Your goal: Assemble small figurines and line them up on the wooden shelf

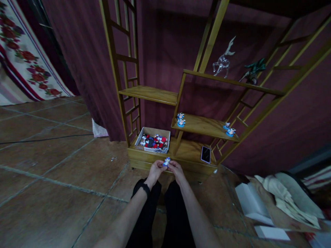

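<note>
A small purple-and-white figurine (167,162) is held between both hands in front of the shelf's lower edge. My left hand (156,170) pinches it from the left, with a dark band on that wrist. From the right, my right hand (177,169) grips it with the fingertips. Just beyond the hands, an open cardboard box (139,147) on the bottom board holds many small figurines in red, white and dark colours. On the middle shelf (201,124), blue-based figurines (181,122) stand at the left end, and others (230,132) at the right end.
A phone (206,154) lies on the bottom board at right. Above are a clear deer ornament (221,64) and a dark green ornament (254,71). White boxes (252,201) and cloth lie on the floor at right. A cable (51,139) crosses the tiles at left.
</note>
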The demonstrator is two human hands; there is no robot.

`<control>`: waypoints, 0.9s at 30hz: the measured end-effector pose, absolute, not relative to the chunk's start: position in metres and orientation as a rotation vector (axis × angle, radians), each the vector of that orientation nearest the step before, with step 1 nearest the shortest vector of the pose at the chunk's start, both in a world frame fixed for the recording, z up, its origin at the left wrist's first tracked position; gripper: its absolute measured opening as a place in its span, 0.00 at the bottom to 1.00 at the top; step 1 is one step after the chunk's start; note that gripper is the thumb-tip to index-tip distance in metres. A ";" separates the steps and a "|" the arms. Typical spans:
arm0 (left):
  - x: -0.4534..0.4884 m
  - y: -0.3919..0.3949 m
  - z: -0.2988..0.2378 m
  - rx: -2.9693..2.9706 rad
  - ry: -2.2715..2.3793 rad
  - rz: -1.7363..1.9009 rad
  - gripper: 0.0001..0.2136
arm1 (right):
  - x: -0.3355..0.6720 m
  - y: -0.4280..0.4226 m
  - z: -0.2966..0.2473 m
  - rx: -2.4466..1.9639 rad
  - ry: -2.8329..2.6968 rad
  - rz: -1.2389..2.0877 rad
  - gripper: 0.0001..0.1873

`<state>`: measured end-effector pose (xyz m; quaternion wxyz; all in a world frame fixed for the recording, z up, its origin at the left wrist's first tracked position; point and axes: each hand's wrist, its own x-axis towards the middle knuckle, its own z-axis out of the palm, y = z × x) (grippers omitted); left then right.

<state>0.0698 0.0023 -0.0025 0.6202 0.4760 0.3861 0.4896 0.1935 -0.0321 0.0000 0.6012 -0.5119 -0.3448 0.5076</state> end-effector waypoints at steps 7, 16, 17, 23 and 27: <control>0.078 0.004 -0.015 1.418 1.018 1.215 0.14 | 0.188 -0.027 -0.001 -1.245 -0.914 1.046 0.17; 0.083 -0.001 -0.017 1.655 1.076 1.200 0.16 | 0.191 -0.023 -0.011 -1.457 -0.954 0.905 0.11; 0.082 -0.001 -0.016 1.666 1.090 1.186 0.16 | 0.191 -0.022 -0.012 -1.469 -0.963 0.902 0.11; 0.080 -0.002 -0.009 1.717 1.132 1.141 0.15 | 0.191 -0.017 -0.020 -1.526 -0.982 0.895 0.13; 0.080 -0.001 -0.011 1.723 1.167 1.124 0.14 | 0.192 -0.016 -0.023 -1.559 -0.999 0.891 0.12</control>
